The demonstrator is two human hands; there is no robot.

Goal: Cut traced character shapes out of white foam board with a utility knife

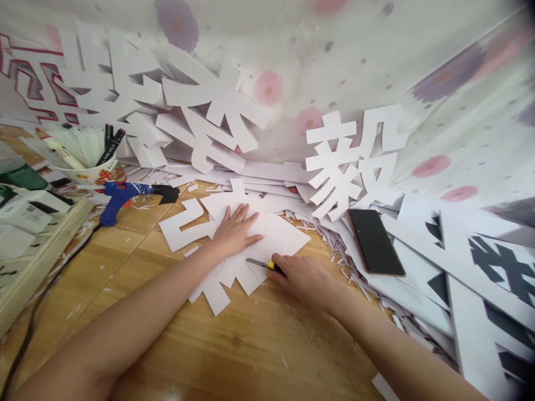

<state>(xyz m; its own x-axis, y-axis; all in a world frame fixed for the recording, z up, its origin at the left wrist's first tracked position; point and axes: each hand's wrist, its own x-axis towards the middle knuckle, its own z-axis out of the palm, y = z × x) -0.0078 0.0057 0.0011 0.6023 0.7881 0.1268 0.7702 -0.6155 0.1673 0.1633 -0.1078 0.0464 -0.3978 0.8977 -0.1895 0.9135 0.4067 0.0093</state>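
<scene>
My left hand lies flat with spread fingers on a sheet of white paper near the middle of the table. Under and around that sheet are white cut-out character pieces with angular strokes poking out toward me and to the left. In my right hand is a utility knife with a yellow and black handle. Its blade points left and lies over the white paper, just below my left hand; whether the tip touches cannot be made out.
A blue glue gun with a black cord rests at the left, near a tub of pens and glue sticks. A black phone lies on stacked paper at the right. White cut-out characters lean against the flowered curtain. Paper scraps litter the wooden table.
</scene>
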